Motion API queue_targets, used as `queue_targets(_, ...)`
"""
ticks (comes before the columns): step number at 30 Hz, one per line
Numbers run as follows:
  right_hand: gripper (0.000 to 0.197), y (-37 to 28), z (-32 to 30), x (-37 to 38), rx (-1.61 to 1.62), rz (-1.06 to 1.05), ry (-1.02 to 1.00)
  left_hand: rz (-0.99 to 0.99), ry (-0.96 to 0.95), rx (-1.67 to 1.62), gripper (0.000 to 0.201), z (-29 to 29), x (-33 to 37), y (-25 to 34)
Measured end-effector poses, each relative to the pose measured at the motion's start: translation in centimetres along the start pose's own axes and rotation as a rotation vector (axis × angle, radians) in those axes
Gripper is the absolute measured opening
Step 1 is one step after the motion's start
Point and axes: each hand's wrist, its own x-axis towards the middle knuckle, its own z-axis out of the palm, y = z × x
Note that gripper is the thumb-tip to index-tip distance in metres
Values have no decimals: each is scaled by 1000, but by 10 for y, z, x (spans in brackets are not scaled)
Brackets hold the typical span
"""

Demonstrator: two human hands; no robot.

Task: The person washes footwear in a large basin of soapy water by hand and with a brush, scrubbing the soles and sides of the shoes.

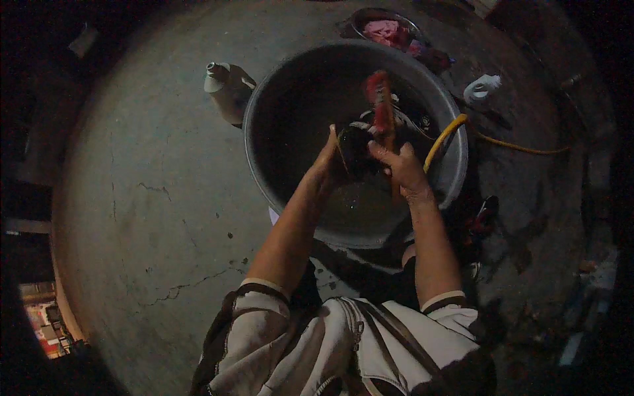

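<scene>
A large grey basin [252, 155] stands on the floor with water in it. Over it, my left hand [323, 165] is closed around the side of a dark shoe [354, 148], whose details are lost in the dim light. My right hand [406, 170] grips the wooden handle of a scrub brush [382, 109] with red bristles. The brush stands nearly upright in view, close against the shoe's right side. Behind it in the basin lies a dark item with white laces [415, 119], probably another shoe.
A pale bottle [224, 89] stands left of the basin. A yellow hose [446, 135] bends over the right rim. Beyond are a metal bowl [360, 23] with pink cloth [386, 32] and a white container [482, 88]. Cracked concrete floor [165, 218] spreads left.
</scene>
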Motion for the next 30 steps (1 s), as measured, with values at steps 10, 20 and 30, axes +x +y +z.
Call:
queue_targets(10, 30, 38, -39, 39, 653, -26, 30, -16, 179, 468, 72, -12, -24, 31)
queue_targets(20, 29, 45, -30, 49, 676, -7, -79, 387, -68, 515, 99, 7, -33, 50)
queue_targets(30, 18, -29, -11, 14, 706, 135, -90, 201, -43, 256, 93, -6, -18, 43)
